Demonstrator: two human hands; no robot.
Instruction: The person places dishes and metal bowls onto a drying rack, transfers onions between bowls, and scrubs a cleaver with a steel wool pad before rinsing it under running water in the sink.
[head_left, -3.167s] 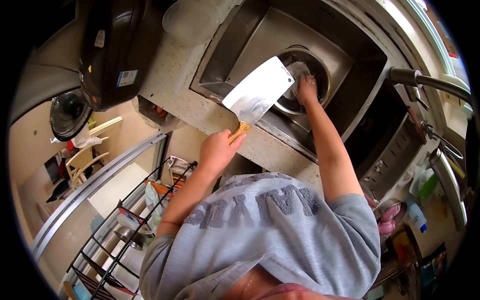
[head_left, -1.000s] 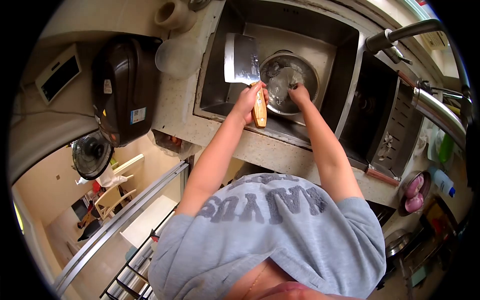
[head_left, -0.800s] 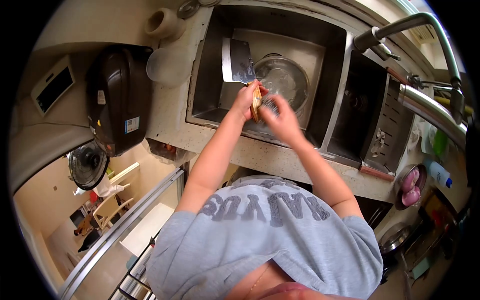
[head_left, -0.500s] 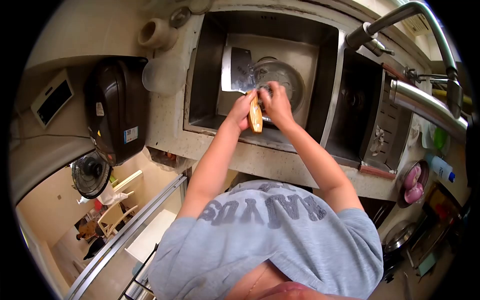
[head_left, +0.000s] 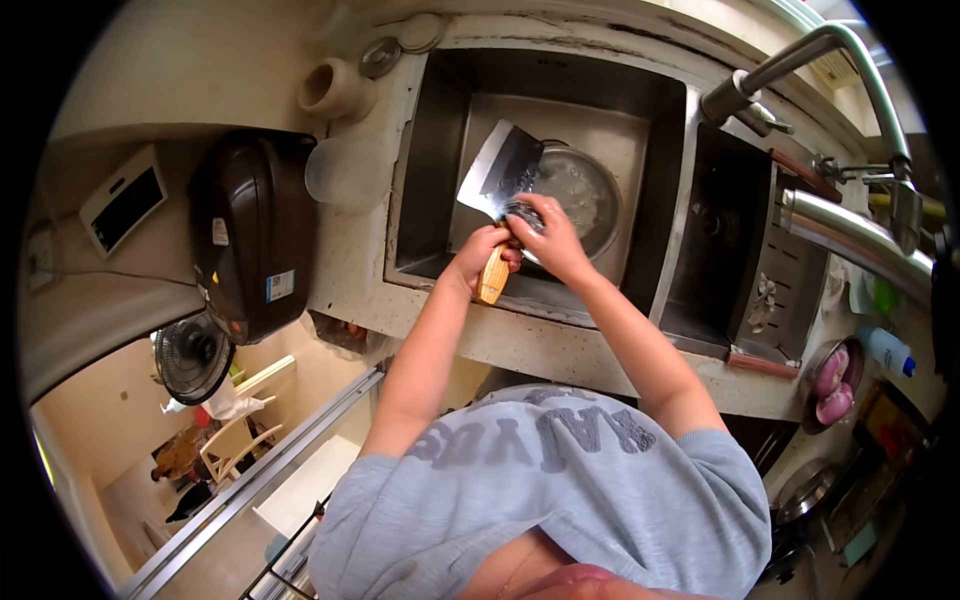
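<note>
A cleaver [head_left: 500,165] with a wide steel blade and a wooden handle is held over the sink [head_left: 540,110]. My left hand [head_left: 482,257] is wrapped round the handle close to the blade. Against the base of the blade, my right hand [head_left: 548,237] presses a dark, shiny scrubber [head_left: 524,214] that looks like wire mesh. Behind my right hand a round metal bowl [head_left: 590,195] of water stands in the sink, partly hidden by the hand and the blade.
A faucet [head_left: 735,98] arches over the smaller right basin [head_left: 715,215]. Left of the sink stand a translucent container [head_left: 345,175] and a beige pot [head_left: 330,90]. At the right are a bowl with pink items [head_left: 835,385] and a blue-white bottle [head_left: 888,350].
My right hand has come out of the bowl and now works at the cleaver with the scrubber. The cleaver has shifted and turned over the sink, staying in my left hand.
</note>
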